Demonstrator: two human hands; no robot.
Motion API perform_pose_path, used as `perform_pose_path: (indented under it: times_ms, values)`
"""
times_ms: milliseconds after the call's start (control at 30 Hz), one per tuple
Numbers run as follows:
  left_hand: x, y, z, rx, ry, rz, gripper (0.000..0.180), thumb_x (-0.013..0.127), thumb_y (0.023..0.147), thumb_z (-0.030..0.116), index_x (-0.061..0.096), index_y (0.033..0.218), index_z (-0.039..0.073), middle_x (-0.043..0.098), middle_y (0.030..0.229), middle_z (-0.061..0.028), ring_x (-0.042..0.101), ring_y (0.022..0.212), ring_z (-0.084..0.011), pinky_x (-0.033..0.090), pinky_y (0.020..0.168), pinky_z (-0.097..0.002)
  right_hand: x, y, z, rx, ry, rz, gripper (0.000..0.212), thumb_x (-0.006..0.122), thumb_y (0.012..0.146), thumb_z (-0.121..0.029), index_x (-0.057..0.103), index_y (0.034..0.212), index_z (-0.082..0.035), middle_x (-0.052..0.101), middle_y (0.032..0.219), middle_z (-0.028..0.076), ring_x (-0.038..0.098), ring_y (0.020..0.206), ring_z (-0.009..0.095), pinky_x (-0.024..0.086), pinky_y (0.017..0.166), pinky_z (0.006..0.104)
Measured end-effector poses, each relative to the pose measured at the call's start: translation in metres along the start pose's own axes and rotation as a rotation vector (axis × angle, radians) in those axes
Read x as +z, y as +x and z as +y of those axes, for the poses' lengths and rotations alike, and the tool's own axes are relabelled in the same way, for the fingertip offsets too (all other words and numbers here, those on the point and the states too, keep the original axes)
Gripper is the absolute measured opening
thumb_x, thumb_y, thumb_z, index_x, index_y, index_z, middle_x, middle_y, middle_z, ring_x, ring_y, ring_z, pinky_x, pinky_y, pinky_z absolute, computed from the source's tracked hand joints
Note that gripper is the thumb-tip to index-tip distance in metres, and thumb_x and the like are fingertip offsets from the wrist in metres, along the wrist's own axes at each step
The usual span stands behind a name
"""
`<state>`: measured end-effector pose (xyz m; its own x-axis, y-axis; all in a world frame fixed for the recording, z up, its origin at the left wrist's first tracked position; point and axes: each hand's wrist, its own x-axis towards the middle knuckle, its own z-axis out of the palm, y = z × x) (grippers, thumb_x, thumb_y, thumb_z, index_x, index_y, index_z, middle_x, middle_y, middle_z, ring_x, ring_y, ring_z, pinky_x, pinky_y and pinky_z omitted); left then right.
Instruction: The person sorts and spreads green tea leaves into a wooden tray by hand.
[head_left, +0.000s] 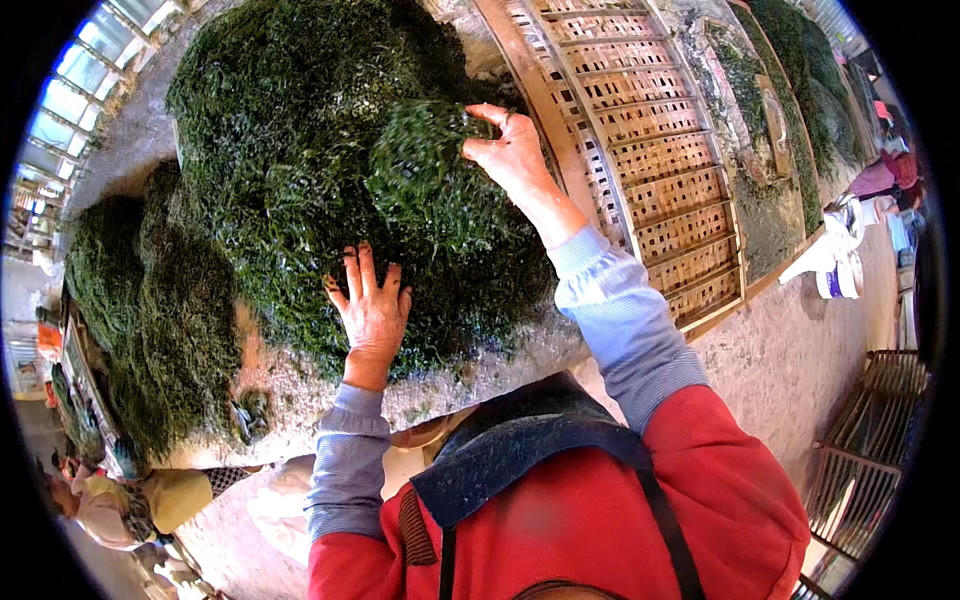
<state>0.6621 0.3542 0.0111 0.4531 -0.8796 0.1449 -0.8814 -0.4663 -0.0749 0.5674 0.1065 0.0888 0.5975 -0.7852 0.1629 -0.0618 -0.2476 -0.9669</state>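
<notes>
A big heap of dark green, stringy seaweed (270,150) lies on the table in front of me. My left hand (372,310) rests on its near side, fingers spread, with dark bits stuck to them. Farther up and to the right, my right hand (510,150) grips the right edge of a looser clump of seaweed (425,165) over the heap. That clump is smeared by motion, and part of my right hand's grip is hidden in it.
To the right, a slatted wooden rack (650,150) with a perforated woven surface borders the heap. Another seaweed pile (170,310) stands at the left. A person (120,505) is at the lower left, and a white bucket (840,275) is at the right. Metal racks (870,440) stand at the lower right.
</notes>
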Motion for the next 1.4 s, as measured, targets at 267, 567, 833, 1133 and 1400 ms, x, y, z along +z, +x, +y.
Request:
perform_pose_path:
  times_ms: [267,567,833,1133,1400]
  values:
    - [-0.019,-0.039,0.019,0.031,-0.159,-0.002,0.059,0.077,0.064,0.02,0.055,0.119,0.021,0.028,0.142,-0.0129,0.02,0.132,-0.0429,0.032,0.094,-0.0599,0.006,-0.143,0.095,-0.045,-0.724,-0.285,0.099,0.079,0.063,-0.024,0.021,0.142,-0.019,0.009,0.143,0.028,0.021,0.125,0.056,0.035,0.091,0.0658]
    - [-0.011,0.03,0.003,0.076,-0.496,0.244,0.031,0.055,0.064,-0.008,0.064,0.089,0.007,0.061,0.086,-0.0092,0.058,0.087,-0.0298,0.052,0.074,-0.0348,-0.003,-0.048,0.106,-0.21,-0.746,-0.204,0.034,0.075,0.066,-0.018,0.068,0.098,-0.01,0.059,0.1,0.022,0.063,0.087,0.034,0.052,0.085,0.0344]
    - [-0.029,0.024,0.017,0.001,-0.041,0.255,0.042,0.058,0.073,0.007,0.056,0.114,0.011,0.051,0.12,-0.0105,0.045,0.115,-0.0325,0.043,0.089,-0.049,0.002,-0.03,0.012,-0.376,-0.948,-0.214,0.053,0.073,0.069,-0.021,0.056,0.119,-0.019,0.047,0.12,0.012,0.054,0.105,0.034,0.052,0.079,0.0395]
    - [-0.082,0.022,-0.002,0.143,-0.49,-0.376,0.03,0.061,0.077,0.016,0.065,0.106,0.009,0.064,0.104,-0.0138,0.062,0.093,-0.0281,0.049,0.084,-0.0358,-0.004,-0.021,0.016,-0.398,-0.388,-0.183,0.024,0.064,0.071,0.004,0.068,0.09,-0.009,0.062,0.08,0.007,0.061,0.072,0.018,0.049,0.064,0.0298]
    - [-0.202,0.101,-0.006,-0.114,-0.756,0.202,0.024,0.055,0.088,0.024,0.066,0.097,0.005,0.066,0.08,-0.0136,0.061,0.07,-0.0179,0.05,0.068,-0.0288,-0.034,-0.003,-0.079,-0.275,-0.028,-0.27,0.032,0.057,0.073,0.013,0.066,0.095,-0.009,0.063,0.093,-0.003,0.055,0.089,0.008,0.044,0.08,0.0254]
